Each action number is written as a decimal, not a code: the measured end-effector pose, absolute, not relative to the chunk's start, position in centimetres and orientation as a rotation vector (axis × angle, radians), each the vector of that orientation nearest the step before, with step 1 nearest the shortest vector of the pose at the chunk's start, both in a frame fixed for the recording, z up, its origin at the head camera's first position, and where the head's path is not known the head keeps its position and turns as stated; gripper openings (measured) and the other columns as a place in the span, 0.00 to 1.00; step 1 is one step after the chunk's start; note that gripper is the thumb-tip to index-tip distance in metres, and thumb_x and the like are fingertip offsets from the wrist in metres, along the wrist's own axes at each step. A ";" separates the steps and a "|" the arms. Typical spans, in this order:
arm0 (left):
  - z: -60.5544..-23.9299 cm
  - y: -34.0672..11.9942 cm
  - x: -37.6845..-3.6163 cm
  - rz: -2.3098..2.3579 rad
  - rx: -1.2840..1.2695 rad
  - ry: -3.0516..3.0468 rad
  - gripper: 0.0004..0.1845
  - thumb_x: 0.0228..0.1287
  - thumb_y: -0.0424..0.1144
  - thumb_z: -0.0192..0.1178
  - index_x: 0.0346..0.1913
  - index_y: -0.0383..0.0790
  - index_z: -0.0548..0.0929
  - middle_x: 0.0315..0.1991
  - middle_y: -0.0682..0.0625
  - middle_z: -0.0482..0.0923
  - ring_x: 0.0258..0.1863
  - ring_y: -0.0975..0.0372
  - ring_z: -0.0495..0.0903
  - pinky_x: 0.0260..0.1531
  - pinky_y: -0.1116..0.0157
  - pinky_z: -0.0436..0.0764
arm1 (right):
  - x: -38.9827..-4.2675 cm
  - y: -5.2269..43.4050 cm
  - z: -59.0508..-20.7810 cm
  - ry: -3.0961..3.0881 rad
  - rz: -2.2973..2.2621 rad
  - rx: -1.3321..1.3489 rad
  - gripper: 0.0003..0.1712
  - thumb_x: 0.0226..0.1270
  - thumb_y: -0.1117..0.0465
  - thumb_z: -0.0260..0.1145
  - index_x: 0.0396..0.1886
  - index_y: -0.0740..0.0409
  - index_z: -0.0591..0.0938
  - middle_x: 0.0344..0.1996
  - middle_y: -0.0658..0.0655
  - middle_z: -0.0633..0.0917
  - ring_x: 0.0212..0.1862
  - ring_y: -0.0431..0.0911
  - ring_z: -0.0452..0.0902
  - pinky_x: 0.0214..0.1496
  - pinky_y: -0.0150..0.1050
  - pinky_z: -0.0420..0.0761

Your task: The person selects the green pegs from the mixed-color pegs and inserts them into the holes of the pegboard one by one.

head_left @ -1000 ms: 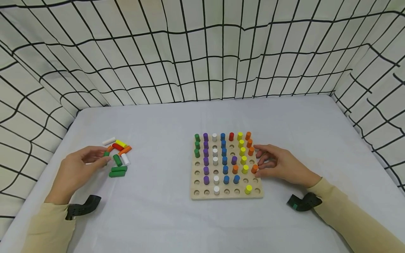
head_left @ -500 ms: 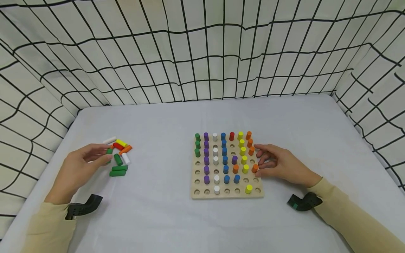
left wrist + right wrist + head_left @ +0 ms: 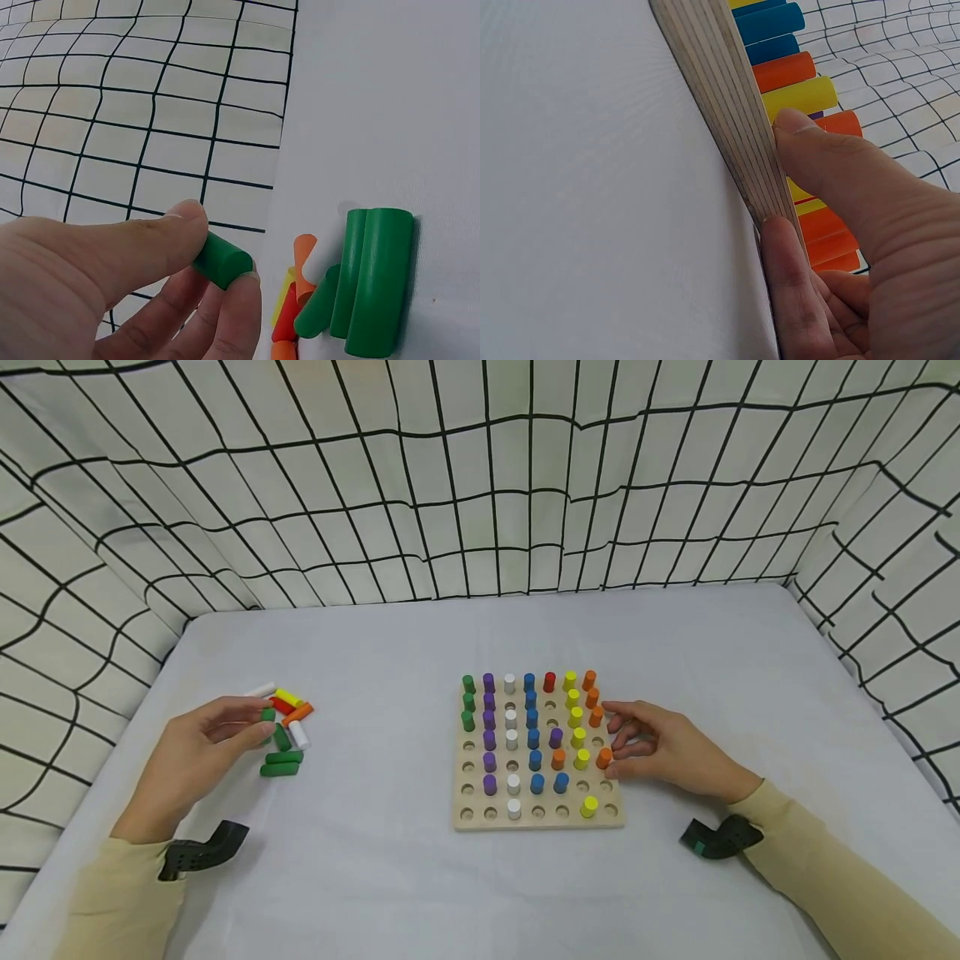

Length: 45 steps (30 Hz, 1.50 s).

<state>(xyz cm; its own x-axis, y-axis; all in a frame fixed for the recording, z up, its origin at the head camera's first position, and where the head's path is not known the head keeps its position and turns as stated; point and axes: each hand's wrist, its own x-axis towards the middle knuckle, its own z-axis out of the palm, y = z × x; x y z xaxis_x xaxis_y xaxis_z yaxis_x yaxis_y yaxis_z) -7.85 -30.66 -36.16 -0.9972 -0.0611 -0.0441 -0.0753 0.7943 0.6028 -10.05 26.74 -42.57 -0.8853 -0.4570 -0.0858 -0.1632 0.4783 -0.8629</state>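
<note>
My left hand (image 3: 195,752) pinches a short green peg (image 3: 223,260) between thumb and fingertips, slightly above a small pile of loose pegs. In the left wrist view one end of this peg points out past the fingers. On the right, a square wooden pegboard (image 3: 477,822) lies flat, with upright coloured pegs standing in many of its holes. My right hand (image 3: 663,747) holds the board's right edge. The right wrist view has the thumb (image 3: 795,124) on the top side among the pegs and a finger against the layered wooden edge.
Two green pegs (image 3: 281,763) lie side by side at the near end of the pile. White, red, yellow and orange pegs (image 3: 298,714) lie close by. White cloth (image 3: 375,860) covers the table. Walls of black grid over white sheeting (image 3: 480,468) stand at the back and sides.
My left hand has lifted the green peg off the pile and shifted slightly right and away, turning the peg upright along the way. The right hand stays at the board's edge.
</note>
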 end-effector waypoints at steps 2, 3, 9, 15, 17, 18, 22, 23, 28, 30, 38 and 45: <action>-36.0 -30.5 -7.8 1.013 -0.119 2.933 0.29 0.70 0.59 0.64 0.67 0.48 0.79 0.53 0.67 0.79 0.44 0.92 0.71 0.39 0.84 0.74 | -10.1 26.7 -42.5 2.424 -1.362 -0.526 0.51 0.57 0.55 0.82 0.76 0.61 0.67 0.53 0.57 0.79 0.48 0.37 0.84 0.53 0.26 0.87; -36.0 -30.3 -7.8 1.028 -0.122 2.920 0.29 0.70 0.60 0.64 0.66 0.49 0.79 0.51 0.71 0.79 0.44 0.91 0.72 0.39 0.84 0.75 | -10.1 26.7 -42.5 2.425 -1.360 -0.524 0.51 0.57 0.55 0.82 0.76 0.61 0.67 0.53 0.57 0.79 0.48 0.37 0.84 0.53 0.26 0.87; -35.6 -29.4 -7.6 1.058 -0.118 2.890 0.28 0.70 0.61 0.64 0.66 0.53 0.79 0.52 0.72 0.78 0.46 0.88 0.75 0.41 0.81 0.75 | -10.0 26.7 -42.3 2.425 -1.365 -0.544 0.51 0.58 0.55 0.82 0.76 0.63 0.67 0.53 0.59 0.79 0.48 0.37 0.84 0.53 0.27 0.88; -35.2 -28.8 -7.4 1.098 -0.114 2.874 0.27 0.70 0.61 0.64 0.66 0.54 0.79 0.53 0.71 0.80 0.47 0.85 0.77 0.42 0.79 0.76 | -10.0 26.6 -42.3 2.416 -1.370 -0.520 0.52 0.56 0.55 0.82 0.76 0.62 0.67 0.53 0.58 0.79 0.48 0.37 0.84 0.53 0.27 0.88; -35.2 -28.6 -7.5 1.127 -0.093 2.868 0.27 0.70 0.60 0.64 0.66 0.53 0.79 0.52 0.71 0.80 0.47 0.85 0.78 0.42 0.81 0.76 | -10.0 26.7 -42.3 2.418 -1.369 -0.520 0.51 0.57 0.55 0.82 0.76 0.62 0.67 0.53 0.59 0.79 0.48 0.37 0.84 0.53 0.27 0.88; -35.2 -28.4 -7.5 1.142 -0.084 2.864 0.26 0.70 0.59 0.64 0.65 0.53 0.79 0.52 0.72 0.80 0.47 0.84 0.79 0.43 0.82 0.76 | -10.0 26.8 -42.3 2.420 -1.369 -0.524 0.51 0.57 0.55 0.82 0.76 0.63 0.67 0.54 0.59 0.79 0.48 0.38 0.84 0.53 0.27 0.88; -35.4 -27.7 -7.6 1.205 -0.026 2.837 0.24 0.71 0.58 0.65 0.65 0.53 0.80 0.55 0.69 0.84 0.49 0.84 0.81 0.46 0.85 0.76 | -10.0 26.9 -42.3 2.422 -1.369 -0.537 0.50 0.58 0.54 0.81 0.76 0.62 0.67 0.54 0.59 0.79 0.49 0.38 0.84 0.54 0.27 0.87; -35.5 -27.5 -7.6 1.220 -0.008 2.833 0.23 0.71 0.57 0.65 0.64 0.54 0.81 0.55 0.68 0.85 0.50 0.83 0.82 0.46 0.84 0.77 | -10.0 26.9 -42.3 2.422 -1.370 -0.542 0.50 0.59 0.54 0.81 0.77 0.62 0.67 0.54 0.59 0.79 0.49 0.38 0.84 0.54 0.27 0.87; -35.8 -27.0 -7.7 1.282 0.094 2.824 0.21 0.72 0.49 0.66 0.64 0.48 0.81 0.51 0.66 0.86 0.48 0.81 0.84 0.44 0.81 0.82 | -10.1 26.8 -42.5 2.418 -1.383 -0.557 0.51 0.58 0.55 0.82 0.76 0.62 0.67 0.54 0.58 0.79 0.49 0.37 0.83 0.54 0.27 0.87; -35.9 -26.8 -7.7 1.283 0.129 2.825 0.22 0.73 0.48 0.65 0.65 0.46 0.81 0.49 0.68 0.84 0.47 0.82 0.84 0.43 0.81 0.83 | -10.1 26.8 -42.6 2.416 -1.383 -0.555 0.51 0.58 0.55 0.82 0.77 0.62 0.67 0.54 0.58 0.79 0.49 0.37 0.83 0.54 0.27 0.87; -36.1 -25.4 -8.3 1.318 0.233 2.784 0.22 0.74 0.46 0.64 0.65 0.41 0.80 0.48 0.66 0.85 0.45 0.77 0.87 0.44 0.74 0.88 | -10.2 26.9 -42.9 2.419 -1.366 -0.518 0.53 0.56 0.53 0.83 0.77 0.60 0.67 0.54 0.56 0.79 0.50 0.39 0.84 0.54 0.26 0.87; -36.2 -24.3 -8.8 1.323 0.296 2.780 0.21 0.74 0.44 0.64 0.64 0.39 0.80 0.48 0.65 0.86 0.45 0.76 0.87 0.45 0.77 0.86 | -10.2 26.9 -42.8 2.409 -1.380 -0.528 0.53 0.56 0.53 0.83 0.77 0.60 0.67 0.55 0.57 0.79 0.51 0.40 0.83 0.55 0.27 0.87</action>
